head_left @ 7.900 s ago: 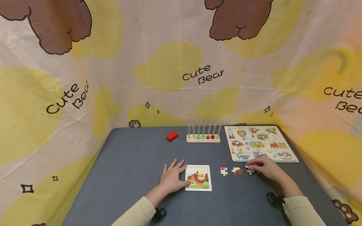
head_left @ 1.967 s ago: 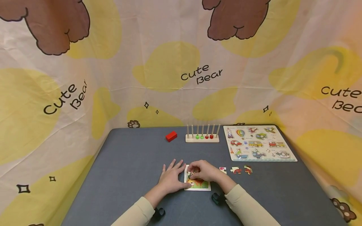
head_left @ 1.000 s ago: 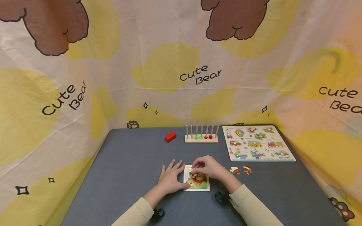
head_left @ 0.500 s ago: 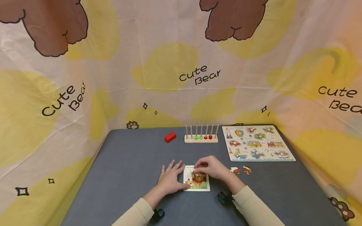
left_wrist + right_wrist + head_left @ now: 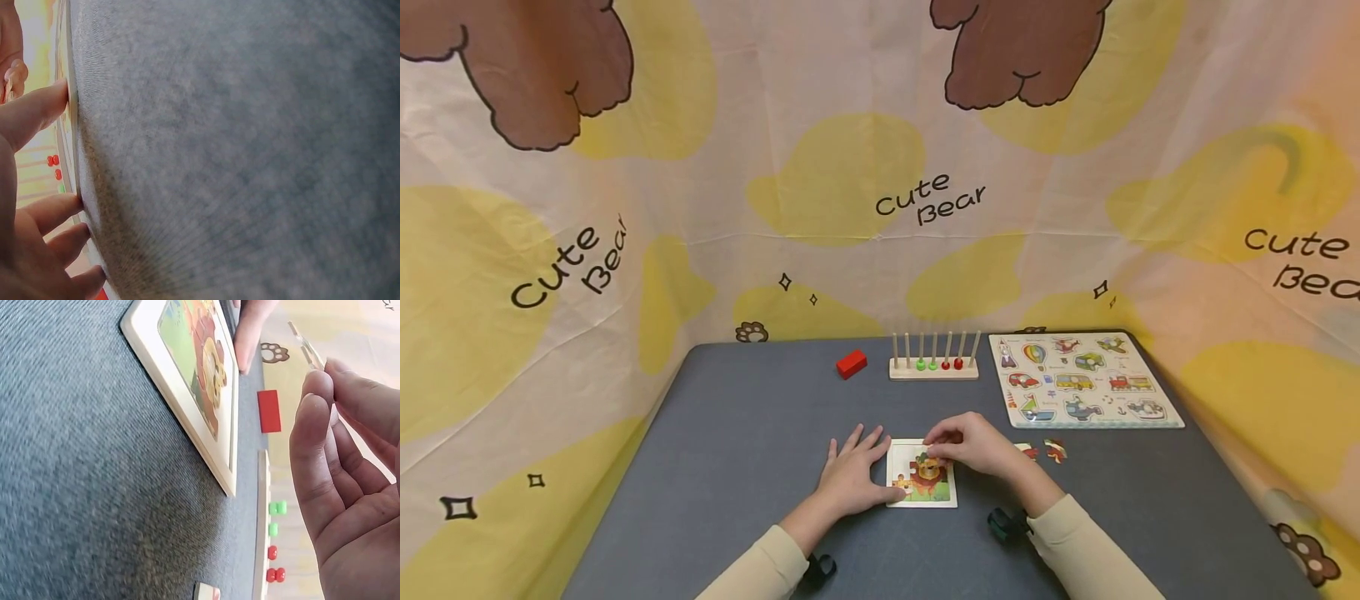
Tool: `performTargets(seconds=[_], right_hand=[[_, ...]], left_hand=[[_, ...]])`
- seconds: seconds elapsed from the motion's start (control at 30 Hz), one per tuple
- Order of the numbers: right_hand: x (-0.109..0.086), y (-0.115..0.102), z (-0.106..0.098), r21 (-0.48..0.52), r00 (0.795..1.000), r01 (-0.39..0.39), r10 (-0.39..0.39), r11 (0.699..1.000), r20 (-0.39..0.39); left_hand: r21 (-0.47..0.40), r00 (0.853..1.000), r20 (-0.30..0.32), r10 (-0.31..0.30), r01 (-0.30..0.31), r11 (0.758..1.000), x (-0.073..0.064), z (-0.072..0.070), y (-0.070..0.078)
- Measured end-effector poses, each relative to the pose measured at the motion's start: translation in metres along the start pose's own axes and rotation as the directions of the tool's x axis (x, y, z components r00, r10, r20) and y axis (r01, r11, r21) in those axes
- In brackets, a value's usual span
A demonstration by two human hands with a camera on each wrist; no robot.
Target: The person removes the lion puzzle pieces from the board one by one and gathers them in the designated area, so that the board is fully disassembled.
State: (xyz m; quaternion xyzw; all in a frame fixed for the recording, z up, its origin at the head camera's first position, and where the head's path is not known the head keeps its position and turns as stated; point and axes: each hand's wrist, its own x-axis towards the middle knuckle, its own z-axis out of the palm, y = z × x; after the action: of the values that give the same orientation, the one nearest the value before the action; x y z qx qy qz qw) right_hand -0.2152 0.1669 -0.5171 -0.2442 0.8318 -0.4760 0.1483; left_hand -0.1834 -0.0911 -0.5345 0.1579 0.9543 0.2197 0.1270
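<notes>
In the head view a small white-framed jigsaw tray (image 5: 953, 492) with a lion picture lies at the middle front of the table. My left hand (image 5: 852, 477) rests at its left side, fingers spread, the thumb on the lower left edge and the index fingertip by the upper left corner. My right hand (image 5: 973, 446) is over the tray's upper right corner. Its thumb and fingers pinch a jigsaw piece (image 5: 305, 347), seen edge-on and raised above the tray in the right wrist view. The piece's picture side is hidden.
Loose jigsaw pieces (image 5: 1055, 451) lie right of the tray, one (image 5: 1028, 451) partly behind my right hand. Farther back stand a red block (image 5: 852, 364), a pegged wooden rack (image 5: 933, 373) with green and red beads, and a vehicle picture board (image 5: 1086, 382).
My right hand has come from the loose pieces to the tray. Over the last second it has drifted right across the tray's top, uncovering more of the lion. The left hand stays put.
</notes>
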Motion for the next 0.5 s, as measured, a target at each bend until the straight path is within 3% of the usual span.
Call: performTargets(seconds=[0.5], right_hand=[[-0.014, 0.006, -0.014, -0.009, 1.000, -0.001, 0.001, 1.000, -0.031]], left_hand=[[0.001, 1.000, -0.001, -0.004, 0.004, 1.000, 0.002, 0.002, -0.003]])
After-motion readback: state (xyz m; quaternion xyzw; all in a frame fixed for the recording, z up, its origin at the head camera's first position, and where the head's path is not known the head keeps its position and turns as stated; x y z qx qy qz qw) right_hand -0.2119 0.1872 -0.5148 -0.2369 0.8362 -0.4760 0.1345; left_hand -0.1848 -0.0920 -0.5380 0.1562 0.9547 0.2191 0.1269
